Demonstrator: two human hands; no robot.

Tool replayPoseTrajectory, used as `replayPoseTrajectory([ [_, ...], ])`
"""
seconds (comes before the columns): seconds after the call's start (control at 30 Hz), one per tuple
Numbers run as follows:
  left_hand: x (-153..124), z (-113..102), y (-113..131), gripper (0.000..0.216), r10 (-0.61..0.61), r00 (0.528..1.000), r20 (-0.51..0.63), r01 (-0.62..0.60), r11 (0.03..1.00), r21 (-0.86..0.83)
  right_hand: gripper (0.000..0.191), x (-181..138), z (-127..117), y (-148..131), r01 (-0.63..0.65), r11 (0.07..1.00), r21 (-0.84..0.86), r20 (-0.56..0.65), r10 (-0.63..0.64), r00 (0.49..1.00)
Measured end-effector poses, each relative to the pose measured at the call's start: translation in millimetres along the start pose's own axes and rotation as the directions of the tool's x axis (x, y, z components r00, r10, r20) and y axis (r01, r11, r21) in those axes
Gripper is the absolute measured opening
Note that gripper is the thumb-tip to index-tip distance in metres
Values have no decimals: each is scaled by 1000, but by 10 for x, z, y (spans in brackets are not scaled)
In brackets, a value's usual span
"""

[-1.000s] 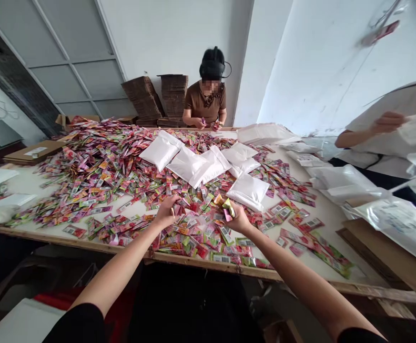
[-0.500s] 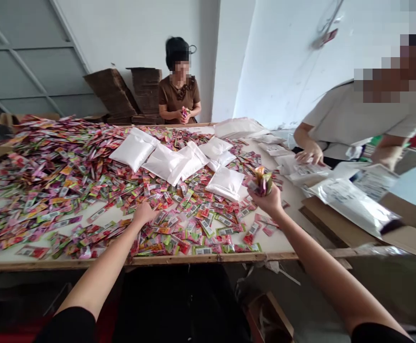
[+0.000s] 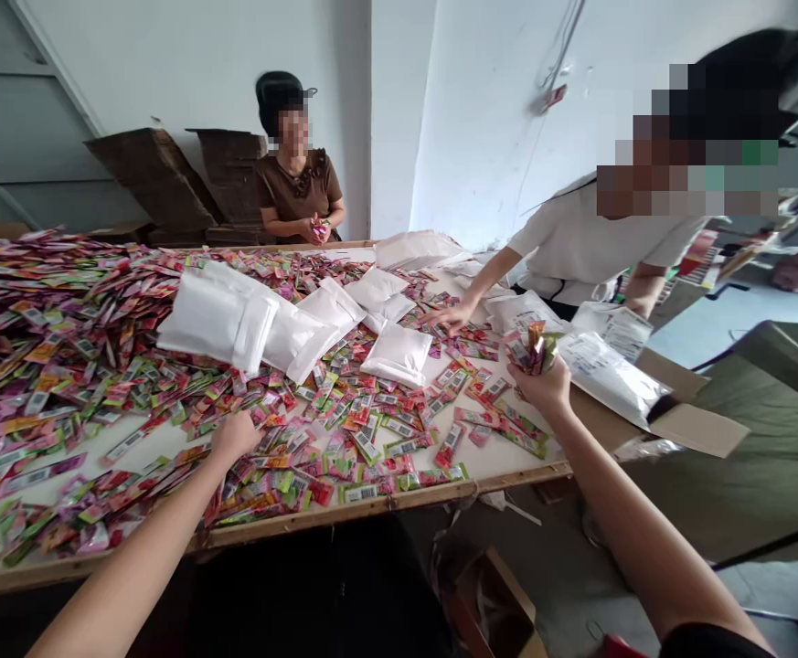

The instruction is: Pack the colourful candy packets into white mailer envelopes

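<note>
My right hand (image 3: 544, 382) is closed around an upright bunch of small colourful packets (image 3: 534, 347), raised above the table's right part. My left hand (image 3: 236, 435) is low at the near edge of a spread of loose packets (image 3: 364, 439). Its fingers are curled and mostly hidden behind the back of the hand, so what they hold cannot be made out. The loose packets are flat, narrow sachets in pink, red, green and purple, many with barcodes. Beyond my hands, a white pouch (image 3: 399, 352) and several other plump white pouches (image 3: 217, 315) lie on the packets.
A high heap of packets (image 3: 42, 302) covers the table's left. Its wooden edge (image 3: 399, 501) runs before me. An open carton (image 3: 696, 429) with labelled white bags (image 3: 608, 370) stands right. One person (image 3: 295, 196) is across the table; another (image 3: 583, 238) leans in, a hand (image 3: 450, 315) over the packets.
The view has turned right. My right hand has moved right with its bunch, nearer the carton. The co-worker at right has stretched a hand from the bags toward the loose packets.
</note>
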State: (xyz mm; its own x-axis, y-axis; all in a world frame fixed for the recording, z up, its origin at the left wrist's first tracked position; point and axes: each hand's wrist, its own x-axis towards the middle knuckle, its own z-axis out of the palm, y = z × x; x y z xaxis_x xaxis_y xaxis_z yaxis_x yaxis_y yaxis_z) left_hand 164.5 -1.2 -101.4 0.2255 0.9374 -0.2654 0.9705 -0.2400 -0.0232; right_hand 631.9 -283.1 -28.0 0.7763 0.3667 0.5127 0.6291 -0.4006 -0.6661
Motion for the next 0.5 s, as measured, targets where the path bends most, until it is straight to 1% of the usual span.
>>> replayPoseTrajectory([
  [0.1, -26, 3, 10, 41, 19, 999, -25, -19, 1000, 17, 31, 20, -138, -93, 30, 999, -34, -39, -32, 999],
  [0.17, -65, -4, 28, 35, 56, 998, -42, -55, 998, 27, 30, -51, -177, -189, 85, 996, -36, 4, -85, 996],
  [0.23, -103, -20, 49, 31, 90, 994, -54, -88, 995, 37, 29, -152, -140, -271, 166, 986, -8, 111, -164, 980],
  [0.3, -125, -41, 63, 29, 109, 992, -65, -106, 994, 38, 27, -215, -22, -305, 253, 966, 47, 269, -256, 929],
  [0.33, -129, -54, 65, 28, 116, 991, -69, -113, 993, 35, 26, -211, 61, -298, 276, 959, 59, 327, -279, 903],
  [0.37, -132, -68, 63, 27, 124, 990, -72, -121, 992, 33, 26, -175, 155, -272, 274, 961, 39, 353, -270, 896],
  [0.4, -133, -83, 57, 26, 132, 988, -75, -130, 991, 33, 26, -107, 255, -227, 245, 969, -19, 345, -223, 912],
  [0.47, -135, -118, 37, 25, 153, 985, -82, -153, 988, 14, 27, 103, 454, -88, 127, 969, -210, 256, -70, 964],
  [0.5, -135, -136, 25, 25, 169, 982, -87, -171, 985, -18, 28, 225, 548, -2, 78, 951, -298, 223, -10, 975],
])
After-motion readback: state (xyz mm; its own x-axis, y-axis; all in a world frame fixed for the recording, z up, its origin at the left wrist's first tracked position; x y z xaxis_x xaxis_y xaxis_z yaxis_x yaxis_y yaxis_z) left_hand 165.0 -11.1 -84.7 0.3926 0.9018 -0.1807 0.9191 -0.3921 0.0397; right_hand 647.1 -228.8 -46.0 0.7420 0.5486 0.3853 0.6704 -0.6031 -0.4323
